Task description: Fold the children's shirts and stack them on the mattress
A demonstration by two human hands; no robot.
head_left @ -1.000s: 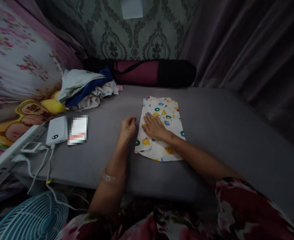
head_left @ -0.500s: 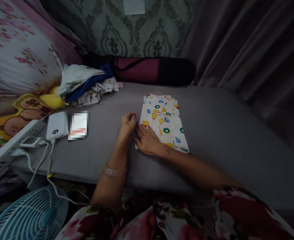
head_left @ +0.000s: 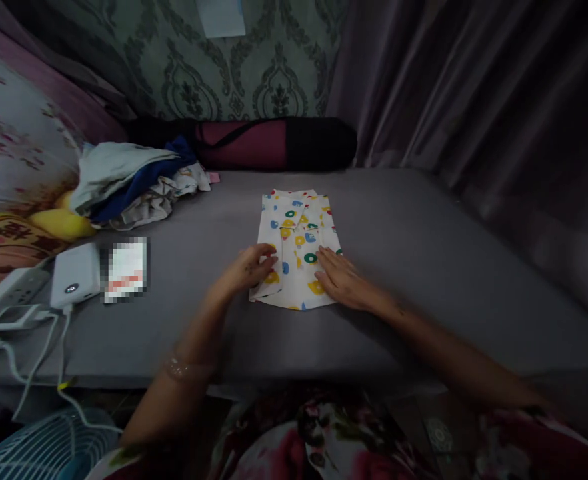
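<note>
A white shirt (head_left: 299, 243) printed with yellow, blue, green and red figures lies folded on the grey bed surface. Both sides are turned in, and its collar end points away from me. Over its lower left part is my left hand (head_left: 255, 268), fingers slightly bent, thumb and forefinger a little apart. Flat on the lower right of the shirt rests my right hand (head_left: 345, 277), its fingers stretched out. Some blur covers both arms.
Rumpled clothes (head_left: 129, 180) are piled at the back left. A black and maroon roll bag (head_left: 274, 143) lies along the wall. On the left are a white power bank (head_left: 77, 273), a power strip (head_left: 17, 293), cables and a blue fan (head_left: 49, 447).
My right hand has moved from the shirt's left edge to its lower right side. My left hand has come onto the left part. The view has shifted right.
</note>
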